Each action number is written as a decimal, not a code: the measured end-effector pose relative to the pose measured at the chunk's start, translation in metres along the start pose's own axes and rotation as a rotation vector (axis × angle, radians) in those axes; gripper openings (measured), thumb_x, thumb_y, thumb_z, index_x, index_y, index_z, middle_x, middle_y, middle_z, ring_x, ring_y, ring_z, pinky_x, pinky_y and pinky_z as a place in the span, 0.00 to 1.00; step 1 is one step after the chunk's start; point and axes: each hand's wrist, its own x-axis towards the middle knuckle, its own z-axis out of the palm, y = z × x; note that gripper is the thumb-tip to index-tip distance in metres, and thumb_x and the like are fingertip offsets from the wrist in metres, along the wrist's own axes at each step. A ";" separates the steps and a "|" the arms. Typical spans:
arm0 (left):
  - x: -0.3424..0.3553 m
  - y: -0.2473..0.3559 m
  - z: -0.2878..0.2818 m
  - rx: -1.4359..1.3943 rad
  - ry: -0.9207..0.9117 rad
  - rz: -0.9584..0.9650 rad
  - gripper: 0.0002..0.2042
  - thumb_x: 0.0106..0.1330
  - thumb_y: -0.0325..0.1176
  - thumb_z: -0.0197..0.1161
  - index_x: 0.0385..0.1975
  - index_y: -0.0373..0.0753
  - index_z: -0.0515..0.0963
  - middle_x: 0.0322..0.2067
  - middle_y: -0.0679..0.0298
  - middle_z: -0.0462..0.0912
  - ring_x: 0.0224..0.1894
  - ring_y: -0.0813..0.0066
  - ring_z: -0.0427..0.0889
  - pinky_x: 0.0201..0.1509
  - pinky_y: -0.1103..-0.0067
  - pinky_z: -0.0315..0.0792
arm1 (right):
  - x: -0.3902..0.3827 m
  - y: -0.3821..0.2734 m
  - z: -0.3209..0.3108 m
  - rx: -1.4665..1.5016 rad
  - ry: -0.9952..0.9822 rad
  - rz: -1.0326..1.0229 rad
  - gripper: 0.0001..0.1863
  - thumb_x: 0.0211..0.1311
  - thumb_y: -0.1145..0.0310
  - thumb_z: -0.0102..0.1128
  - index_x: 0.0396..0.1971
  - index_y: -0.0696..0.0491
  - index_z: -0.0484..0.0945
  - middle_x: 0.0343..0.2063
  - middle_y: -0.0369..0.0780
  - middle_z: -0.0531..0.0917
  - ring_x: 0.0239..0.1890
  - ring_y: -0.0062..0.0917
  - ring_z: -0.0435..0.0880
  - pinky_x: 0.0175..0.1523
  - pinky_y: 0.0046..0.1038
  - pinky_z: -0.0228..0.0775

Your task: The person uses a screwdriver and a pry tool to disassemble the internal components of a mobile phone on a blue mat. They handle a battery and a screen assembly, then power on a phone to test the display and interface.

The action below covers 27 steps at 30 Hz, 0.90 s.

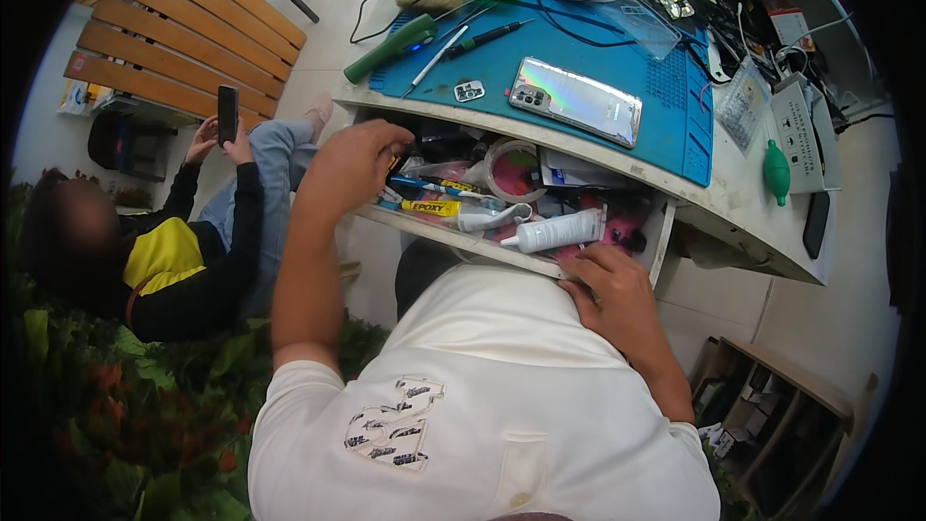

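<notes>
My left hand (355, 166) reaches into the left end of an open desk drawer (453, 233). Its fingers are curled together at a dark item, too hidden to name. On the drawer's front edge, near its right end, rests my right hand (617, 287), fingers and thumb bent around the rim. Inside lie a white tube (558, 230), a yellow glue tube (430, 206), a roll of tape (514, 170) and several pens. On the blue mat (617, 48) above, a silver smartphone (576, 101) lies camera side up beside a small camera-lens cover (469, 91).
A green cylindrical tool (391, 49), a white pen (436, 60) and a brush (431, 0) lie left on the mat. Cables and parts crowd its back. A green air blower (776, 172) stands right. At left, a person (174, 256) holds a phone near a wooden bench (193, 29).
</notes>
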 end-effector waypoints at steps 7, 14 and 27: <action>0.009 0.023 -0.002 -0.110 -0.075 0.022 0.11 0.74 0.26 0.68 0.52 0.38 0.89 0.49 0.54 0.92 0.52 0.49 0.90 0.57 0.62 0.83 | 0.012 0.010 -0.007 -0.011 -0.167 -0.008 0.06 0.67 0.69 0.76 0.38 0.55 0.89 0.34 0.43 0.87 0.36 0.43 0.89 0.43 0.43 0.82; 0.004 -0.001 0.005 0.130 -0.092 0.056 0.12 0.74 0.27 0.68 0.54 0.37 0.89 0.50 0.55 0.92 0.57 0.50 0.89 0.61 0.63 0.83 | 0.029 0.019 -0.020 -0.171 -0.129 -0.121 0.06 0.62 0.76 0.74 0.38 0.57 0.87 0.38 0.44 0.86 0.42 0.43 0.87 0.47 0.43 0.81; -0.026 -0.011 -0.022 0.014 -0.111 -0.154 0.19 0.70 0.30 0.74 0.60 0.35 0.87 0.53 0.47 0.92 0.58 0.47 0.91 0.63 0.63 0.82 | 0.138 0.063 -0.073 -0.381 0.005 -0.125 0.28 0.63 0.62 0.80 0.59 0.59 0.85 0.58 0.47 0.86 0.63 0.44 0.82 0.68 0.42 0.78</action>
